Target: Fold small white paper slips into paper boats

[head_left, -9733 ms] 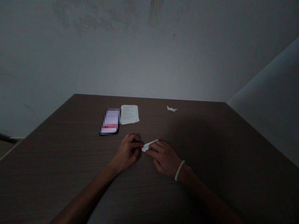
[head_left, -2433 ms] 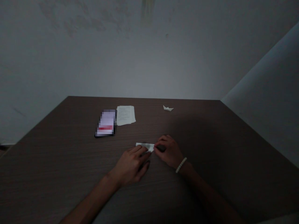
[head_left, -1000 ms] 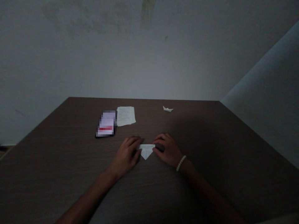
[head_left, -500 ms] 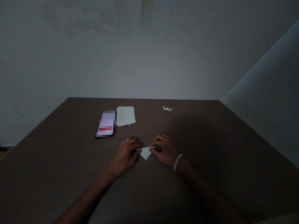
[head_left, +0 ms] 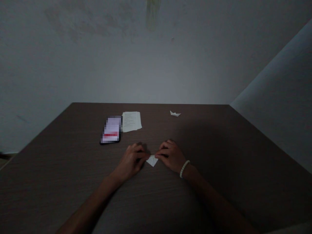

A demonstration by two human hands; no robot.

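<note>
"Can you see the top edge of that folded paper triangle (head_left: pixel 152 160)?"

"No, the fingertips (head_left: pixel 158 156) of the right hand (head_left: pixel 171 156) cover it."

"And the phone (head_left: pixel 111 130) beyond the triangle?"

"Its screen's blurred into blocks, so nothing's readable."

"The printed sheets (head_left: pixel 132 121) farther beyond it?"

"The lines are too small to read."

"That paper boat (head_left: pixel 175 113) past the triangle?"

"Too small to make out its folds."

"The forearms (head_left: pixel 90 199)?"

"Cut off by the bottom edge."
</note>
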